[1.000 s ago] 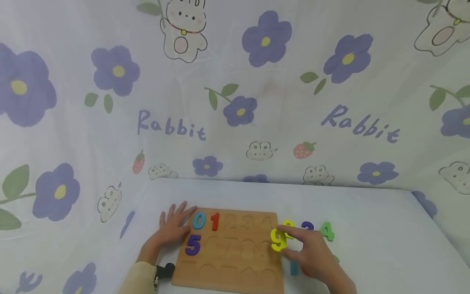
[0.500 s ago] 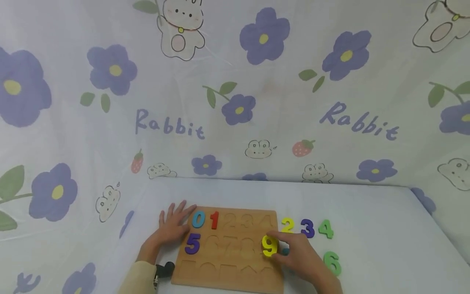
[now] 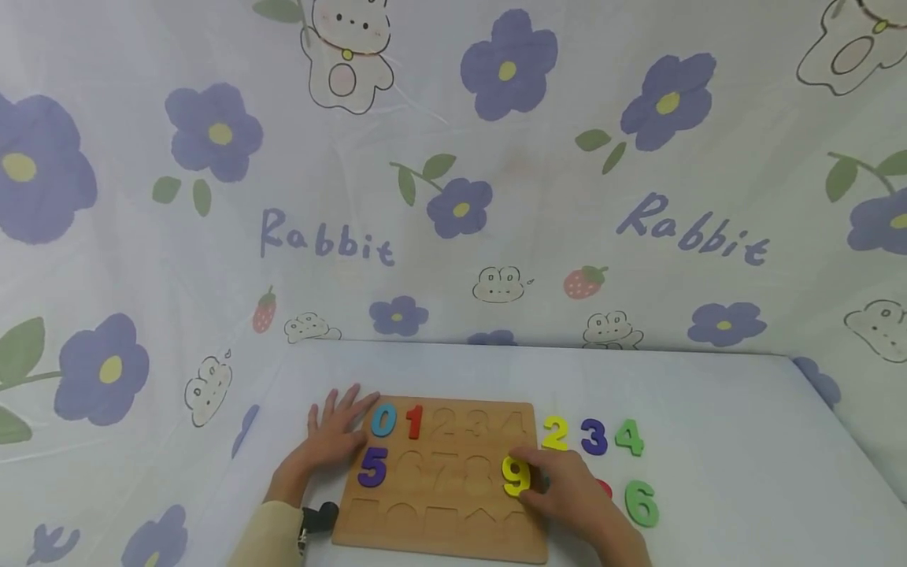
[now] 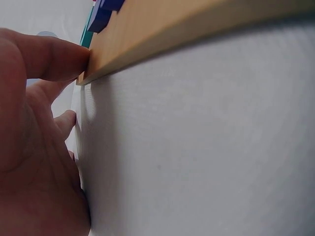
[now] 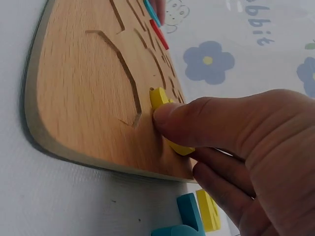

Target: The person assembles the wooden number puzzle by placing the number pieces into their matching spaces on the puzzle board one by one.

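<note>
Your right hand [image 3: 570,488] grasps the yellow 9 [image 3: 516,479] in a pinch between thumb and index finger, at the right end of the middle row of the wooden board [image 3: 397,494]. Whether the piece is fully seated in its recess cannot be told. Your left hand [image 3: 338,431] is released: its fingers are spread, with thumb and index finger touching the board along the left edge and at the upper left corner.

Observe the edges. Your right hand crosses the right edge of the board. Just outside that edge, near your index finger, lies the yellow 2 [image 3: 557,435]; the purple 3 [image 3: 600,438] and green 4 [image 3: 635,438] continue this line to the right. A red piece [image 3: 604,488] is mostly hidden by your right hand, and the green 6 [image 3: 631,504] lies to its right. A blue piece [image 5: 189,211] appears beside the yellow 2 in the right wrist view.

The blue 0 [image 3: 375,421] and red 1 [image 3: 415,423] occupy the top row, with the purple 5 [image 3: 375,465] below the 0. Shallow recesses span the board between the purple 5 and the yellow 9.

The white desk [image 3: 723,441] extends widest to the right of the green pieces, with a narrower strip behind the board. White fabric [image 3: 453,118] printed with purple flowers, rabbits and strawberries hangs behind the desk and at both sides
</note>
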Motion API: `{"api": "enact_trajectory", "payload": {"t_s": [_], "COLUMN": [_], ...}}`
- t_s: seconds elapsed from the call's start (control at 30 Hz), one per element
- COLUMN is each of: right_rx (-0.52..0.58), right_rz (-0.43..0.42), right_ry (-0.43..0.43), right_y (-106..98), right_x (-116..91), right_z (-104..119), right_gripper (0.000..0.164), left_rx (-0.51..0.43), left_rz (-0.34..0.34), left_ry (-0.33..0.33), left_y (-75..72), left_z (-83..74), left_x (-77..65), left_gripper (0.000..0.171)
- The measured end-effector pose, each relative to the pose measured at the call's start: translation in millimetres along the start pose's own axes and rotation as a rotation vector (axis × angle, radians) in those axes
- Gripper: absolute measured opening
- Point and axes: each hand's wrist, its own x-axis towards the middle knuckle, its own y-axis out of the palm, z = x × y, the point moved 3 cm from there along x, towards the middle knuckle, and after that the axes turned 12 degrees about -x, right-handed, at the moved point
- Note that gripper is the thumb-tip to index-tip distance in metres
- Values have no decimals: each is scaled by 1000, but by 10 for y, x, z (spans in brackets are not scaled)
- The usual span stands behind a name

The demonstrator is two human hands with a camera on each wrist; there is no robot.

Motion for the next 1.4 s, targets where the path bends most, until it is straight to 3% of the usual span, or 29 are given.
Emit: {"api": "enact_trajectory", "payload": {"t_s": [0.23,0.43,0.77,1.07,1.2,1.4], "right_rx": [-10,-11,-39,-76,-65,-28], "right_rz": [28,2,-61,18,21,89], "right_ry": [-7,-11,-116,-36,-36,43], "right_y": [4,-1,-237,-499,-568,-658], "right_x": [5,-18,-179,-430,-543,-688], "right_z": [16,-12,-158,-368,-502,-691], "right_gripper": [58,61,61,66,64,70], "left_rx": [3,-8,11,6,12,15], "left_rz": [1,1,-1,9,11,11], "left_ry": [3,7,0,-13,-17,-17], "left_y": [-17,-11,-1,9,-1,-5], "left_z": [-44,-57,-5,-26,-29,-14], "left_x": [-15,-29,-3,-5,-7,-2], "left_gripper": [75,74,75,75,76,76]}}
